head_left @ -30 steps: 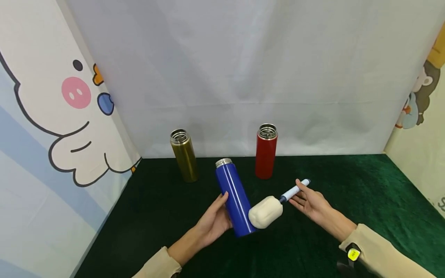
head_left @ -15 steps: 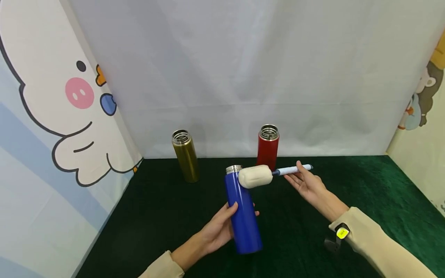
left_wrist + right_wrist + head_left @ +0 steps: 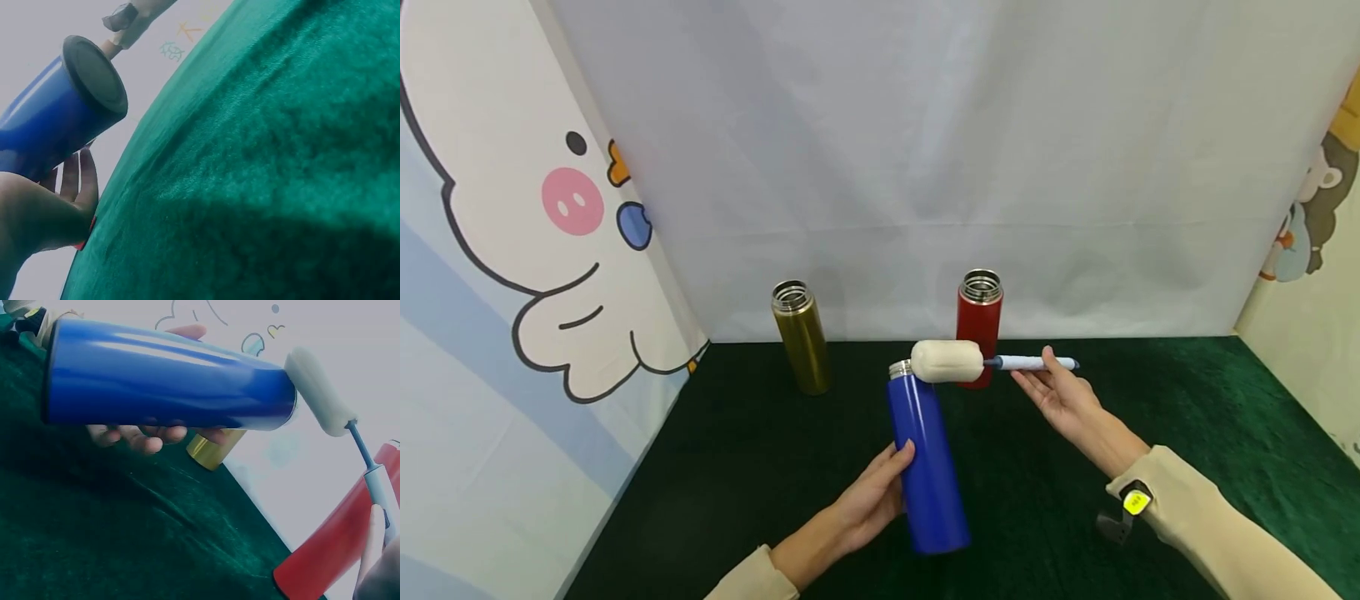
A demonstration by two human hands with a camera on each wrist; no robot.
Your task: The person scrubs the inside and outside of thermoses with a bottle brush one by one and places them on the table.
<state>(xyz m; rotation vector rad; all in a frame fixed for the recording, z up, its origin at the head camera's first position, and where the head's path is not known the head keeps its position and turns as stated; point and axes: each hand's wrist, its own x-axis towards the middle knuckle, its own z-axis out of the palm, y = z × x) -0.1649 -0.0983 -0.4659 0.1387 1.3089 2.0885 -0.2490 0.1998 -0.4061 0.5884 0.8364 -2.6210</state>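
My left hand point(image 3: 872, 504) grips a blue bottle point(image 3: 931, 467) around its lower middle, holding it above the cloth with its steel neck tipped slightly left. In the left wrist view the bottle's round base point(image 3: 97, 75) faces the camera. Between thumb and fingers, my right hand point(image 3: 1067, 408) pinches the pale blue handle point(image 3: 1026, 362) of a sponge bottle brush. The brush's white sponge head point(image 3: 946, 361) lies sideways against the upper end of the bottle, outside its mouth. In the right wrist view the sponge point(image 3: 319, 390) meets the bottle's neck end, partly hiding it.
A gold bottle point(image 3: 805, 346) stands uncapped at the back left. Behind the brush stands an uncapped red bottle point(image 3: 979, 317), partly covered by the sponge. Dark green cloth point(image 3: 1150, 400) spreads over the table, and a pale grey curtain point(image 3: 880, 167) hangs behind it.
The sponge has risen from beside the blue bottle's base to its neck, and the brush has turned nearly level. The blue bottle has shifted slightly down and become more upright.
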